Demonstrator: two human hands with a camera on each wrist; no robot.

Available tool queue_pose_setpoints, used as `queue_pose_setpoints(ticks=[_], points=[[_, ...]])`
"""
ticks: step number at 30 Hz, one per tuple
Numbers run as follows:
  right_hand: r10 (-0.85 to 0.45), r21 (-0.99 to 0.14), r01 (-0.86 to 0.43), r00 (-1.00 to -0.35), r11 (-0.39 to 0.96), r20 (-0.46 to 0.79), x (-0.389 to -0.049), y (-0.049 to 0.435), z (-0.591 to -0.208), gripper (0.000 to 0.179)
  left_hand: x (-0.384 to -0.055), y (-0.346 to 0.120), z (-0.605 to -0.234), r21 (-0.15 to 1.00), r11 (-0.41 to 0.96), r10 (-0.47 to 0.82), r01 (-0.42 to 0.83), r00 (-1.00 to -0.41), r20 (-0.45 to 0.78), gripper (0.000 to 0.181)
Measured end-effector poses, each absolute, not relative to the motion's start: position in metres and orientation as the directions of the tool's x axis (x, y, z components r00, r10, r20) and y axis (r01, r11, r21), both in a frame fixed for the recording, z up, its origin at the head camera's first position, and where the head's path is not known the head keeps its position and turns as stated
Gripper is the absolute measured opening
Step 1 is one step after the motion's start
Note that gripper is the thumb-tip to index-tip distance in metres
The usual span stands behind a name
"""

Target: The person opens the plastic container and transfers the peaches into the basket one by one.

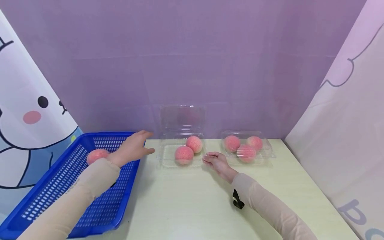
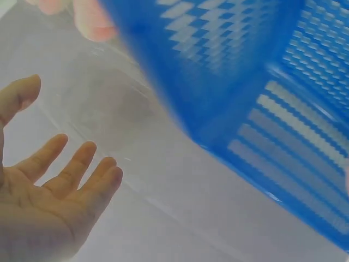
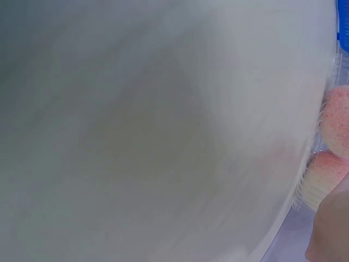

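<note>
My left hand is over the right rim of the blue plastic basket, fingers and thumb spread, holding nothing. In the left wrist view the same hand shows a bare palm beside the basket. One pink peach lies in the basket, partly behind my left wrist. A clear plastic clamshell box, lid raised, contains two peaches, one in front and one behind to the right. At its right edge, my right hand pinches the rim between thumb and fingers.
Right of my right hand stands another clear box, its lid down over three peaches. Both boxes sit near the back of the pale table, against a purple cloth wall. A sleeve fills most of the right wrist view.
</note>
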State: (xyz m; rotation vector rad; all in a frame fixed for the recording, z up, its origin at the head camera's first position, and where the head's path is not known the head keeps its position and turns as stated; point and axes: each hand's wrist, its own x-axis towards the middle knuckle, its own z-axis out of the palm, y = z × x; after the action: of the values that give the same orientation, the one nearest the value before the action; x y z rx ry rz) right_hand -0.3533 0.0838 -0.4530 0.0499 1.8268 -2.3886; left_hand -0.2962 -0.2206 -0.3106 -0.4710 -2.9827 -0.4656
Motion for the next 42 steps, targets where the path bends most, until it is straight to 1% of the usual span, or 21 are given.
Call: queue_pose_setpoints(ticks=[2, 5, 10, 14, 19, 23, 29, 32, 36, 39, 42], points=[[-0.091, -0.959, 0.125, -0.990, -0.255, -0.105, -0.353, 0.084, -0.453, 0.027, -0.295, -0.210, -0.308, 0.296, 0.898, 0.299, 0.326, -0.945, 0.134, 0.058], [-0.102, -0.960, 0.126, -0.989, -0.249, -0.103, -0.353, 0.084, -0.453, 0.031, -0.295, -0.195, -0.305, 0.299, 0.883, 0.323, 0.361, -0.931, 0.170, 0.054], [-0.118, -0.963, 0.128, -0.988, -0.237, -0.102, -0.352, 0.084, -0.452, 0.037, -0.300, -0.169, -0.306, 0.265, 0.856, 0.394, 0.445, -0.891, 0.225, 0.049], [-0.120, -0.964, 0.132, -0.987, -0.230, -0.106, -0.352, 0.086, -0.452, 0.037, -0.308, -0.148, -0.310, 0.244, 0.848, 0.436, 0.469, -0.882, 0.181, 0.047], [-0.123, -0.962, 0.131, -0.987, -0.239, -0.104, -0.353, 0.087, -0.453, 0.037, -0.319, -0.129, -0.316, 0.234, 0.856, 0.443, 0.462, -0.887, 0.130, 0.046], [-0.124, -0.962, 0.130, -0.987, -0.239, -0.103, -0.353, 0.085, -0.454, 0.039, -0.330, -0.122, -0.325, 0.230, 0.842, 0.473, 0.489, -0.872, 0.124, 0.044], [-0.110, -0.963, 0.134, -0.988, -0.235, -0.111, -0.353, 0.086, -0.456, 0.039, -0.348, -0.117, -0.346, 0.229, 0.779, 0.583, 0.583, -0.809, 0.077, 0.038], [-0.109, -0.963, 0.132, -0.988, -0.234, -0.109, -0.353, 0.086, -0.457, 0.039, -0.354, -0.116, -0.354, 0.211, 0.758, 0.620, 0.617, -0.782, 0.063, 0.035], [-0.122, -0.962, 0.139, -0.986, -0.236, -0.113, -0.353, 0.087, -0.456, 0.040, -0.362, -0.116, -0.363, 0.157, 0.732, 0.656, 0.663, -0.748, 0.099, 0.032], [-0.140, -0.959, 0.154, -0.982, -0.237, -0.124, -0.354, 0.088, -0.454, 0.040, -0.366, -0.118, -0.369, 0.138, 0.727, 0.660, 0.673, -0.740, 0.132, 0.030], [-0.173, -0.959, 0.182, -0.974, -0.217, -0.146, -0.353, 0.090, -0.451, 0.039, -0.370, -0.120, -0.374, 0.138, 0.742, 0.641, 0.656, -0.755, 0.139, 0.030]])
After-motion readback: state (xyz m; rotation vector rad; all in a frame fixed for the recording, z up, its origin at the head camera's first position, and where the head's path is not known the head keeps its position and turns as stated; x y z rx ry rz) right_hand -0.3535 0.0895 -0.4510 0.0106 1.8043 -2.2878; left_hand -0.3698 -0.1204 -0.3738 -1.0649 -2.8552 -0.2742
